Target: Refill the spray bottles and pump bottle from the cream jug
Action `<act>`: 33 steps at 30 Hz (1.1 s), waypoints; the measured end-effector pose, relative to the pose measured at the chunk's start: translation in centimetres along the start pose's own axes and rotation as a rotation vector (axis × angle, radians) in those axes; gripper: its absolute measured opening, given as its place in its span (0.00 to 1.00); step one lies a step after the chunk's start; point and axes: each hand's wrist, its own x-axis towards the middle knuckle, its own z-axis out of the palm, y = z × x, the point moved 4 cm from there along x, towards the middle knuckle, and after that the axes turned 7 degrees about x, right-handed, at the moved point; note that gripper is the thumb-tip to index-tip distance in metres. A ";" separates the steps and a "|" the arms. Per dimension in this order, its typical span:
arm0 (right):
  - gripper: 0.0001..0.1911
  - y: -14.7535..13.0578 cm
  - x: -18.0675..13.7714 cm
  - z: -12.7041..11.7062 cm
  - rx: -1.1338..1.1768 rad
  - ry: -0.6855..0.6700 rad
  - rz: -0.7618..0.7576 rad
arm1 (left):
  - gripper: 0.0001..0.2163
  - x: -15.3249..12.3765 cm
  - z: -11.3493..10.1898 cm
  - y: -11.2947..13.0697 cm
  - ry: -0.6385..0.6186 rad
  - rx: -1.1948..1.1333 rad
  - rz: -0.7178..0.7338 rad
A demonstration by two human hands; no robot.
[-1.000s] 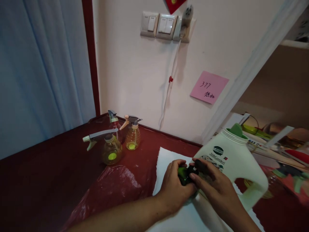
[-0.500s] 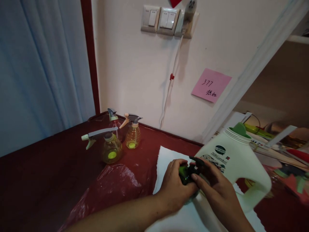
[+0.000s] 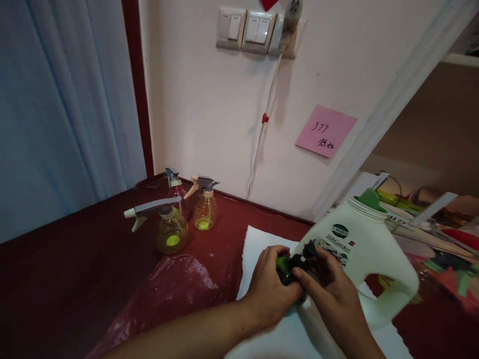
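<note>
A dark green, glossy bottle [image 3: 284,269] is in my left hand [image 3: 266,285], whose fingers wrap round its body. Black and nozzle-like, the pump head [image 3: 310,248] on top of it is pinched by the fingers of my right hand [image 3: 334,291]. Both hands are closed and partly cover the bottle. A white cloth or paper towel [image 3: 256,244] lies beneath them. Just behind my right hand stands a large pale green jug [image 3: 377,249] with a dark green funnel-like piece [image 3: 370,198] in its mouth.
At the back left stand a yellowish spray bottle [image 3: 168,232], an amber one [image 3: 206,209] and a red one [image 3: 176,190]. Clear plastic film [image 3: 187,279] lies on the dark red table [image 3: 75,279]. Assorted items crowd the shelf at right; a cord [image 3: 267,107] hangs down the wall.
My right hand has turned the black pump head: its spout pointed left and now looks shorter and angled differently. My left hand keeps its hold on the bottle. The view has shifted slightly.
</note>
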 end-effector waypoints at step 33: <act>0.39 -0.9 -1.0 1.4 0.326 0.051 0.141 | 0.23 0.0 0.2 -0.2 -0.003 -0.016 0.030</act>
